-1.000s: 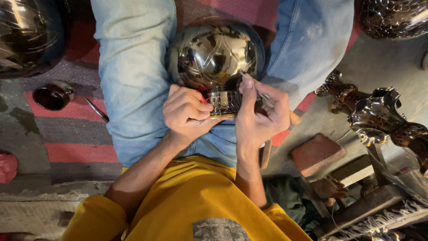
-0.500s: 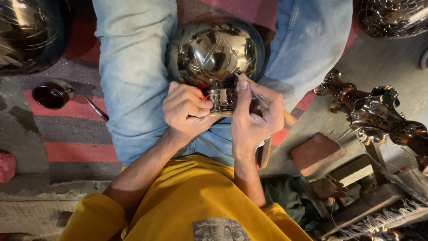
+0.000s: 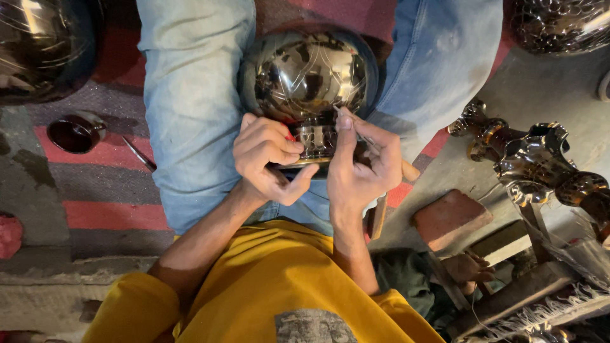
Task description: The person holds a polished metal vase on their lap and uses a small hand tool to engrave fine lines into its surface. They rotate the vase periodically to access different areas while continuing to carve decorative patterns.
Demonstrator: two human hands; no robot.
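Resting between both hands, the metal bowl (image 3: 308, 76) has its neck clamped by left-hand fingers (image 3: 279, 147) and right-hand fingers (image 3: 346, 136).

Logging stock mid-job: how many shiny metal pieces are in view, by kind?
Round metal bowls: 3 (one at the hands, one top left, one top right)
Ornate metal stand: 1
Small dark dish: 1
Total: 5
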